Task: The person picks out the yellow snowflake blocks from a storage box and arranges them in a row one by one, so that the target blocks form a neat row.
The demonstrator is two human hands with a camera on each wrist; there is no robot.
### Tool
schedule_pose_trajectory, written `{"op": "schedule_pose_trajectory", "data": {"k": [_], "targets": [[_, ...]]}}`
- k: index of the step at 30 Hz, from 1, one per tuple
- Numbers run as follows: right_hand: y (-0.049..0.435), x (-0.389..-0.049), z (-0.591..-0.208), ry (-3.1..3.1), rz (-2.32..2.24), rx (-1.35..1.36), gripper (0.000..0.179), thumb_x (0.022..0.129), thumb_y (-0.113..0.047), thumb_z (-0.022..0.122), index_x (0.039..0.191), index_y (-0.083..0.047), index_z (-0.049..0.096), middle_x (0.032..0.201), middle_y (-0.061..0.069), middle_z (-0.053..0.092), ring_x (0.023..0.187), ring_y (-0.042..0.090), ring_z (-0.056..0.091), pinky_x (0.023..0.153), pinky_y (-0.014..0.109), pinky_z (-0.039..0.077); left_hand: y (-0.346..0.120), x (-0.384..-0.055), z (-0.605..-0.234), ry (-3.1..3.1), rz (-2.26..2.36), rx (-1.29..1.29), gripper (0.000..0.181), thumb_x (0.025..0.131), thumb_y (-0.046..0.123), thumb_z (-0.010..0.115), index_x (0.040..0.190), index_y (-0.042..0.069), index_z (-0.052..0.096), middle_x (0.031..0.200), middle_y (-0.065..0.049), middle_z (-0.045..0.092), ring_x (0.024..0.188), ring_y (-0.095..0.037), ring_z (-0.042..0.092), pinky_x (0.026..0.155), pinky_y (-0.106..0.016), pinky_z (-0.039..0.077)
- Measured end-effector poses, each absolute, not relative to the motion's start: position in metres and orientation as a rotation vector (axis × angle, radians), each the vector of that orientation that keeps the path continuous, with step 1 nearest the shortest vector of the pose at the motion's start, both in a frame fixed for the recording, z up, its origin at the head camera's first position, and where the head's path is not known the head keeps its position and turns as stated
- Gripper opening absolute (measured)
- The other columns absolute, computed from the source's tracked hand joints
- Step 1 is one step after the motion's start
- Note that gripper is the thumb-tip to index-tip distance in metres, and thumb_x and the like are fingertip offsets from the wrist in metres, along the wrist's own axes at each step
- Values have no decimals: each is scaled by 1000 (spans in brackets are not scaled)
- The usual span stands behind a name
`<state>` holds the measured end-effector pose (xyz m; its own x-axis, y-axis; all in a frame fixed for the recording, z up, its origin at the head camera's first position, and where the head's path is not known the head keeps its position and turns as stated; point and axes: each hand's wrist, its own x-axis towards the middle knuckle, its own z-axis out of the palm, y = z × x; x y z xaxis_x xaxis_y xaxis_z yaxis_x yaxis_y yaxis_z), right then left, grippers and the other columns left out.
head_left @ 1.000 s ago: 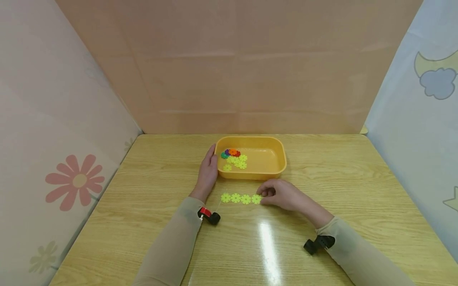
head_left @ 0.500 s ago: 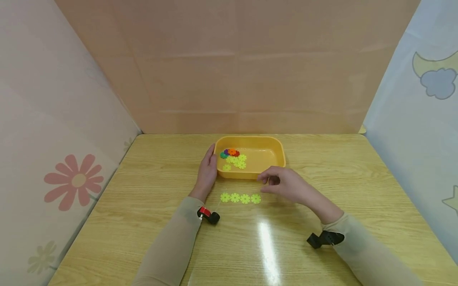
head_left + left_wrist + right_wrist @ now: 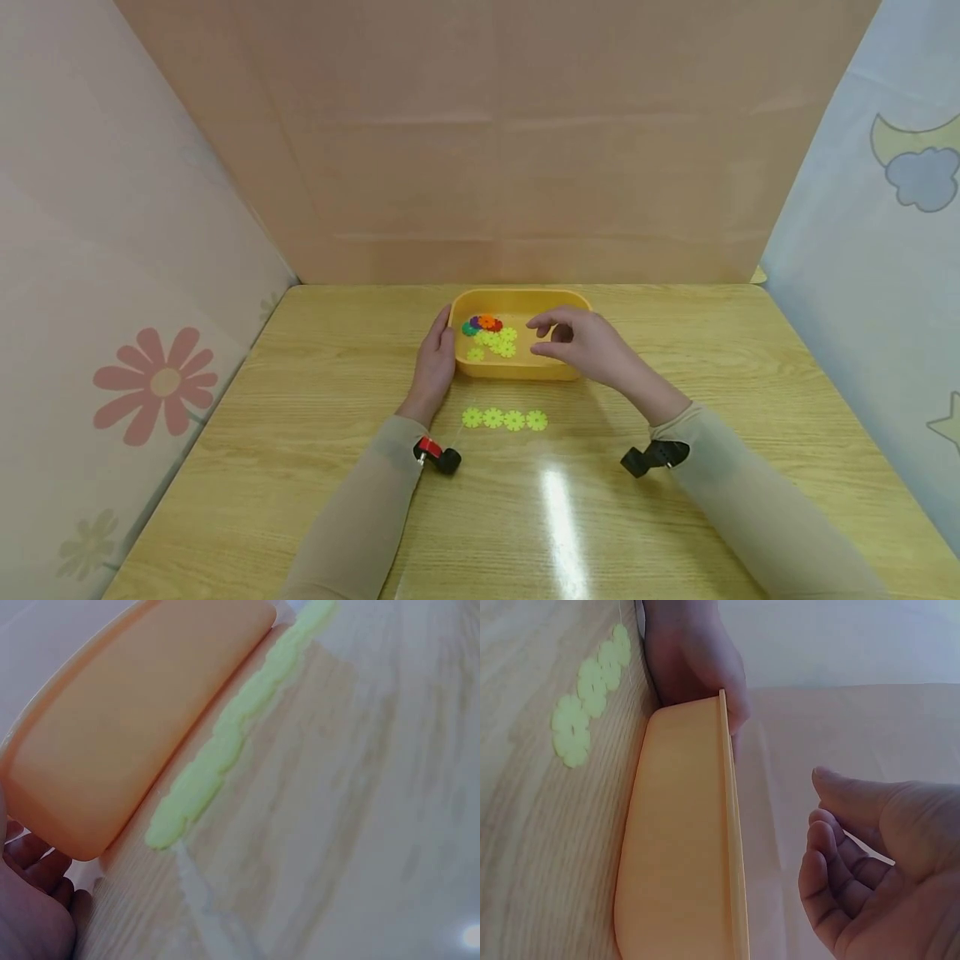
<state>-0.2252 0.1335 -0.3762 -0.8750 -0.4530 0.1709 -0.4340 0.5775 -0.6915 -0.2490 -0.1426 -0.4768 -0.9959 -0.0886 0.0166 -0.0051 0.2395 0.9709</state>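
My left hand [image 3: 435, 358] holds the left end of a yellow-orange plastic tub [image 3: 525, 371], thumb near the rim. In the left wrist view its fingers [image 3: 46, 871] curl against the tub's end. Above the right part of the tub is my right hand [image 3: 588, 343], thumb and forefinger apart and nothing between them. In the right wrist view its fingers [image 3: 821, 881] are loosely bent beside the rim. Inside the tub, at the left, lie several yellow flower-shaped discs [image 3: 498, 340]. A row of linked yellow flower discs [image 3: 503, 419] lies flat on the table before the tub.
Orange [image 3: 487, 321], red, purple and green flower discs sit heaped at the tub's back left. A thin clear thread runs from the row's left end. The wooden table [image 3: 360, 333] meets a brown back panel [image 3: 525, 167], with printed cloth walls at both sides.
My right hand has let go of the row's right end, risen, and moved forward over the tub. The left hand and the tub have stayed in place.
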Motion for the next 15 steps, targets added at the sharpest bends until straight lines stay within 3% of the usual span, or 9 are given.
{"op": "schedule_pose_trajectory", "data": {"k": [15], "targets": [[110, -268, -380, 2754, -1212, -654, 34, 106, -17, 76, 139, -8, 75, 118, 7, 72, 105, 29, 66, 88, 44, 58, -144, -246, -475, -2417, -1900, 92, 59, 119, 39, 36, 177, 26, 30, 180, 3, 31, 167, -22, 24, 135, -48, 21]]}}
